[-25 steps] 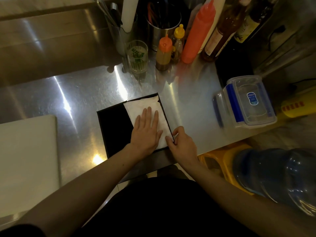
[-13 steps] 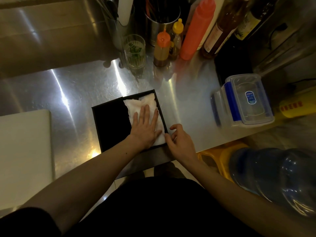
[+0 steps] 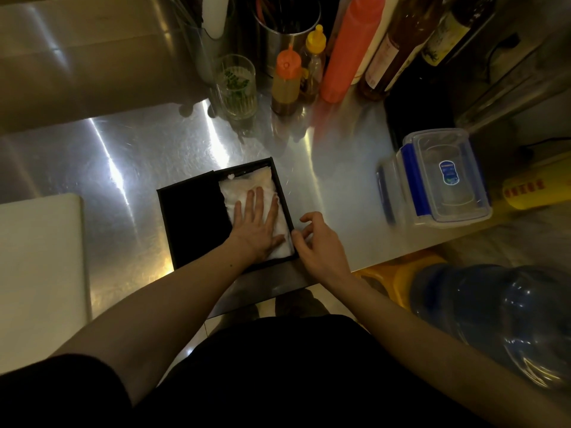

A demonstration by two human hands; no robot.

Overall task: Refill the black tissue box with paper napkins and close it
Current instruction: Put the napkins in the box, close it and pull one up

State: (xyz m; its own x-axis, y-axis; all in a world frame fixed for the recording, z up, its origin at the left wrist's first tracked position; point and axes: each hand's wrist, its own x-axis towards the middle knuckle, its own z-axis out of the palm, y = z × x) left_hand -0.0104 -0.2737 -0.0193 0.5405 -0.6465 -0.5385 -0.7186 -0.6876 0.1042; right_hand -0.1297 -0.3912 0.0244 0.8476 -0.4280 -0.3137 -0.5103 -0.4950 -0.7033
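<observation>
Counter: steel worktop [image 3: 129,168], brightly streaked with reflected light, carrying everything below.
Board: white cutting board [image 3: 37,267] lies flat at the counter's left edge, well apart from the box.
Jug: large blue water bottle [image 3: 500,322] sits below the counter's right end, beside a yellow stool [image 3: 389,273].
Container: clear plastic tub with blue clips [image 3: 438,180] rests near the counter's right edge, lid on.
Box: black tissue box [image 3: 191,223] lies open near the front edge of the counter; its left half shows dark, its right half is filled.
Napkins: white paper napkins [image 3: 247,188] lie in the right half of the box, inside its walls.
Bottles: red squeeze bottle [image 3: 349,47], orange-capped bottle [image 3: 285,81] and a glass with green sprigs [image 3: 236,88] stand at the back.
Left hand: left hand [image 3: 256,230] flat with fingers spread, palm pressing down on the napkins.
Right hand: right hand [image 3: 318,242] at the box's right wall, fingers curled, thumb and fingertips touching the rim near the front corner; holds nothing.
</observation>
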